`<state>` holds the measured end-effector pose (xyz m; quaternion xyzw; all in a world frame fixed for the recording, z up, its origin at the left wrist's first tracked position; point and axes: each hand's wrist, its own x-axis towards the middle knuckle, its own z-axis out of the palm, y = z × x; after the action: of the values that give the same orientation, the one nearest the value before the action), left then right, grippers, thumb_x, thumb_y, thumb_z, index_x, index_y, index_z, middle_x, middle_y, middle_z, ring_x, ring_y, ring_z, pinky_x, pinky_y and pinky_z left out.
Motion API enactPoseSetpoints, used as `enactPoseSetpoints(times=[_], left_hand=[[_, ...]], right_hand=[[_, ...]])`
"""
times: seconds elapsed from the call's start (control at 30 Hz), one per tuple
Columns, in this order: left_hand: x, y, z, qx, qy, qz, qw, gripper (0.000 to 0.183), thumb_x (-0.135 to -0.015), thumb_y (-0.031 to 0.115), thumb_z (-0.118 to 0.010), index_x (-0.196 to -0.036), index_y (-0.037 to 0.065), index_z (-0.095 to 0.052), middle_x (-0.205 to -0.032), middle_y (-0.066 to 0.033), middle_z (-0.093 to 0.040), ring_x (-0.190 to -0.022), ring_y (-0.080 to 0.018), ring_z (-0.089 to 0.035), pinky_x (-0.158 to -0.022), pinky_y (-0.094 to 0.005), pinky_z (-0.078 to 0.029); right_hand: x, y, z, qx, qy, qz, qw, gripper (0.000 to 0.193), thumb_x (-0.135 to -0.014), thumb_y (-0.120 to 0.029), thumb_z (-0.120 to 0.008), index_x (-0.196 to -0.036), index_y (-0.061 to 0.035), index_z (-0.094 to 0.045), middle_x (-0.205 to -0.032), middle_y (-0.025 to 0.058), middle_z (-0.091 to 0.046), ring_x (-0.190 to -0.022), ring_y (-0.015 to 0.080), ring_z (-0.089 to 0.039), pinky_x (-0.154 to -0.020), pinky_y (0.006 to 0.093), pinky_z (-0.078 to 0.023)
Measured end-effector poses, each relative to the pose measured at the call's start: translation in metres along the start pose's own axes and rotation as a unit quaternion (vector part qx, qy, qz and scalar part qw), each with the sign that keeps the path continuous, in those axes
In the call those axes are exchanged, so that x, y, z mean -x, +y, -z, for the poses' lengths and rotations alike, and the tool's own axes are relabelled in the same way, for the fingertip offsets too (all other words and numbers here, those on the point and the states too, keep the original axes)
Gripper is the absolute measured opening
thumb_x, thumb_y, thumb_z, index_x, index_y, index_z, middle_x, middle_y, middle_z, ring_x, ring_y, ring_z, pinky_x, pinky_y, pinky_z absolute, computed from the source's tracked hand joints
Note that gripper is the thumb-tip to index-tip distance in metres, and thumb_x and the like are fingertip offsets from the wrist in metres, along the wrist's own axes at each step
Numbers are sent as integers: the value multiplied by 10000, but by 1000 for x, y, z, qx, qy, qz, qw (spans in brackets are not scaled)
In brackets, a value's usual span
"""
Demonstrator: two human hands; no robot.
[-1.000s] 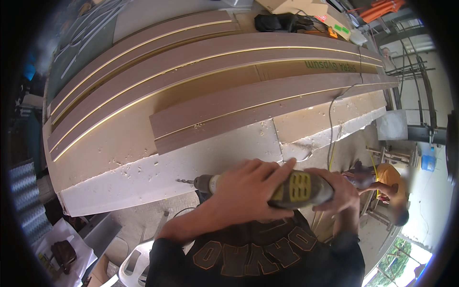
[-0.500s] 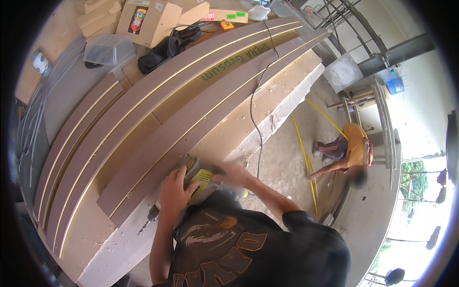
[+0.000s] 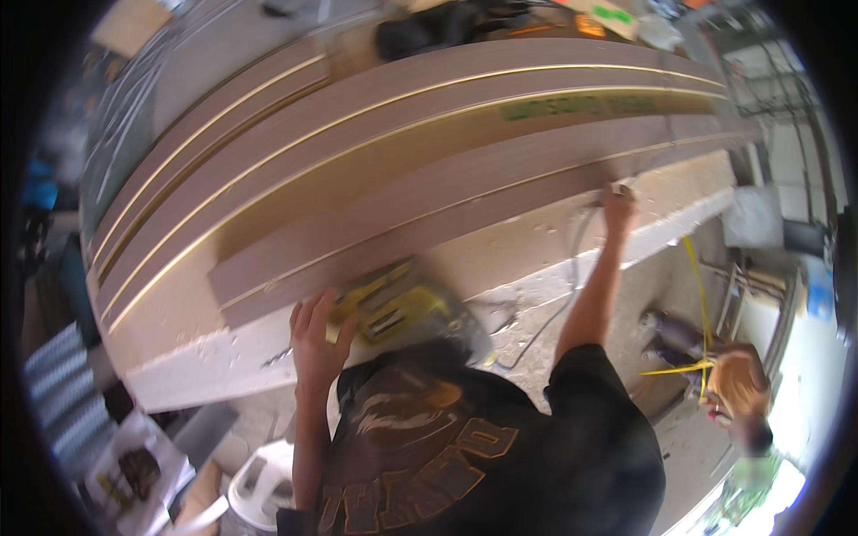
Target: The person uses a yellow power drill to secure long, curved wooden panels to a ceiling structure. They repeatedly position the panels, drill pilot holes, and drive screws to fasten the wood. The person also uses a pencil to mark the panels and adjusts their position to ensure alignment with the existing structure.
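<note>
My left hand [image 3: 317, 341] lies beside a yellow-green and dark tool [image 3: 382, 311] at the near edge of the stacked boards. Its fingers are stretched out and the thumb is apart, against or close to the tool, whose exact kind is blurred. A drill bit [image 3: 278, 358] sticks out to the left of this hand. Over the board stack to the right, my right hand [image 3: 618, 207] is closed on a dark power cord [image 3: 579, 239]. The cord hangs from it past the stack edge towards the floor.
Long brown planks [image 3: 429, 186] with pale gold lines lie across pale boards [image 3: 183, 373] with chipped edges. A person in an orange top [image 3: 740, 382] bends at the right near yellow strips [image 3: 702, 295]. A white plastic object [image 3: 264, 487] stands at lower left.
My right hand has left the tool, reached out right over the boards and taken hold of the cord. My left hand stays by the tool. The whole view has turned.
</note>
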<state>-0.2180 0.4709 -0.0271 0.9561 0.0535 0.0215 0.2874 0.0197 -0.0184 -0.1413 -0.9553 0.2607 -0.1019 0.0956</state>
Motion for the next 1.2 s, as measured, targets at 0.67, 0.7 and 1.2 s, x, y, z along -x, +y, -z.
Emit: enactPoseSetpoints(times=[0.67,0.7,1.2], left_hand=[[38,-225,117,55,235,155,958,413,-847,184,-667,-1223,55,-554,-1072,-141,-656,-903,-244,-671,-798,-371,-521],[34,-235,110,79,227,151,959,416,-851,192,-663,-1229,59,-550,-1072,-137,-656,-893,-243,-672,-794,-370,-521],[16,-266,36,70,315,96,942,185,-832,134,-662,-1002,72,-625,-800,-93,-644,-700,-267,-633,-626,-357,-502]], right_hand=[[75,-85,83,-651,-56,-104,750,72,-839,-91,-630,-889,-112,-584,-781,-10,-566,-727,97,-536,-657,313,-447],[95,-105,100,-681,-84,-50,726,82,-859,-83,-612,-938,-100,-596,-803,-4,-575,-717,103,-538,-650,307,-456],[371,-350,69,-276,-299,480,777,123,-801,-36,-663,-919,-38,-625,-801,111,-642,-659,252,-626,-596,300,-487]])
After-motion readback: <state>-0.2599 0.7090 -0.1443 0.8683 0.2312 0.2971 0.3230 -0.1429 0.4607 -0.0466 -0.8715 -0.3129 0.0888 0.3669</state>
